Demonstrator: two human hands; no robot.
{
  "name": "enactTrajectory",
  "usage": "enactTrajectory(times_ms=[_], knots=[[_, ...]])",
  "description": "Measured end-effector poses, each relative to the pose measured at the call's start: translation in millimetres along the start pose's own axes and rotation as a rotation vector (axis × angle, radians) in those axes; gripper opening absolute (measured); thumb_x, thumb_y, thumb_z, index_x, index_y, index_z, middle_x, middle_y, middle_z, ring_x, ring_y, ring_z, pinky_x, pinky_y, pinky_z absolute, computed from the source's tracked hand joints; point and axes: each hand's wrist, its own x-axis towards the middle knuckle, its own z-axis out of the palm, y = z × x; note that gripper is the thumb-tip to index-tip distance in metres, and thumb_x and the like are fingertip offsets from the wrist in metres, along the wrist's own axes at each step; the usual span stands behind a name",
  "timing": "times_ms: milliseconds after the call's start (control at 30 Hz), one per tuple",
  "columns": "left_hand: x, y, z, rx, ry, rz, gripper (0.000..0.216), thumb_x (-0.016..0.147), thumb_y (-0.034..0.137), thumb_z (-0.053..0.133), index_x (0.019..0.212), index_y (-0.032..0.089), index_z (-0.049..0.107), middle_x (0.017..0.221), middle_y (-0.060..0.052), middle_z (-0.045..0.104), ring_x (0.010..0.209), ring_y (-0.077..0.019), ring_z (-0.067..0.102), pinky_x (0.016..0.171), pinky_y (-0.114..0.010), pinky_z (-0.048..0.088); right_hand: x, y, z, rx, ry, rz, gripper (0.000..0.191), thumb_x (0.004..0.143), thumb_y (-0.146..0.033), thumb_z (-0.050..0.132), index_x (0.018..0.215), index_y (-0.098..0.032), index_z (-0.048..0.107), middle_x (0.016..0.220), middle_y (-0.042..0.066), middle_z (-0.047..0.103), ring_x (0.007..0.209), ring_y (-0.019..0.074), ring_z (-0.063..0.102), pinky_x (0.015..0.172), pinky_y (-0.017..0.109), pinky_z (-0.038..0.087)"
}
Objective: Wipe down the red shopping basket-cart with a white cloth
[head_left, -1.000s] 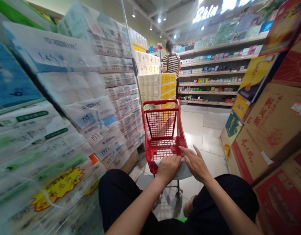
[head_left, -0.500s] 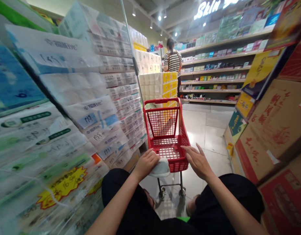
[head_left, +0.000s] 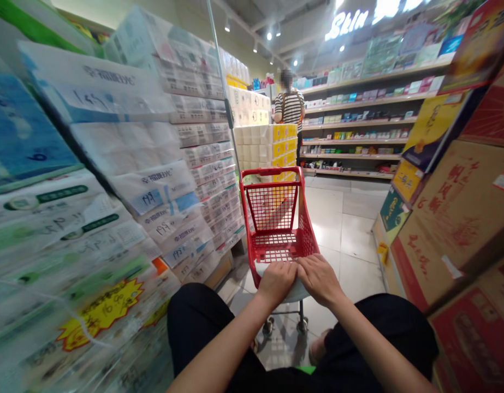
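Observation:
A small red shopping cart (head_left: 309, 228) with grid walls stands in front of me, between my knees. Over its near rim lies a pale, soft-looking white cloth (head_left: 296, 293), largely covered by my hands. My left hand (head_left: 276, 281) is closed over the cloth, its fingers curled at the rim. Right beside it, my right hand (head_left: 320, 279) grips the cloth too, and the two hands touch at the middle. The fingertips are mostly hidden from me. The cart's basket holds nothing that I can see.
Stacked tissue packs (head_left: 141, 147) rise close on the left. Cardboard cartons (head_left: 460, 213) line the right side. Tiled floor (head_left: 329, 204) runs ahead to product shelves (head_left: 354, 123). A person in a striped shirt (head_left: 290, 106) stands beyond yellow-and-white packs (head_left: 282, 139).
My right hand has moved left from the cart's right side onto the cloth. My left hand has shifted right, and the cloth now spreads along the near rim.

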Motion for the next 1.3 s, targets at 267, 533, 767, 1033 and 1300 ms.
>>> enactTrajectory(times_ms=[267, 533, 767, 1033, 1300], knots=[[-4.8, -12.9, -9.4, -0.021, -0.013, 0.080, 0.014, 0.097, 0.021, 0.043, 0.107, 0.019, 0.053, 0.085, -0.002, 0.062, 0.079, -0.0185, 0.060, 0.070, -0.032, 0.045, -5.3, 12.2, 0.3, 0.027, 0.034, -0.011, 0.029, 0.096, -0.023, 0.031, 0.082, -0.020, 0.056, 0.076, 0.003, 0.062, 0.078, 0.0171, 0.052, 0.085, 0.033, 0.034], [-36.3, -52.2, -25.0, -0.003, 0.063, 0.081, 0.017, 0.097, 0.021, 0.043, 0.108, 0.020, 0.056, 0.090, -0.003, 0.063, 0.089, -0.0169, 0.059, 0.098, -0.038, 0.039, -5.5, 13.8, 2.0, 0.051, 0.034, -0.011, 0.027, 0.095, -0.023, 0.032, 0.078, -0.021, 0.052, 0.074, 0.002, 0.060, 0.076, 0.0169, 0.049, 0.084, 0.033, 0.034], [-23.3, -33.2, -13.7, -0.010, 0.078, 0.056, 0.014, 0.096, 0.023, 0.043, 0.099, 0.019, 0.056, 0.085, -0.003, 0.062, 0.084, -0.0181, 0.059, 0.094, -0.038, 0.042, -4.0, 4.8, 2.3, 0.018, 0.064, 0.028, 0.028, 0.095, -0.023, 0.034, 0.077, -0.021, 0.055, 0.074, 0.002, 0.060, 0.076, 0.0173, 0.048, 0.086, 0.034, 0.033], [1.8, -5.9, -3.5, -0.033, 0.044, 0.070, 0.012, 0.097, 0.023, 0.043, 0.100, 0.018, 0.054, 0.085, -0.003, 0.062, 0.080, -0.0192, 0.059, 0.077, -0.035, 0.043, -6.1, 11.3, 3.0, 0.011, 0.052, 0.009, 0.028, 0.095, -0.023, 0.032, 0.082, -0.020, 0.056, 0.077, 0.003, 0.060, 0.078, 0.0178, 0.048, 0.089, 0.034, 0.033], [-13.7, -35.0, -18.4, -0.065, 0.019, 0.132, 0.015, 0.095, 0.029, 0.047, 0.104, 0.020, 0.055, 0.089, -0.003, 0.064, 0.089, -0.0185, 0.060, 0.091, -0.037, 0.041, -9.8, 29.0, 3.6, 0.025, 0.054, -0.042, 0.027, 0.094, -0.022, 0.033, 0.077, -0.020, 0.054, 0.074, 0.003, 0.058, 0.076, 0.0174, 0.047, 0.084, 0.033, 0.034]])
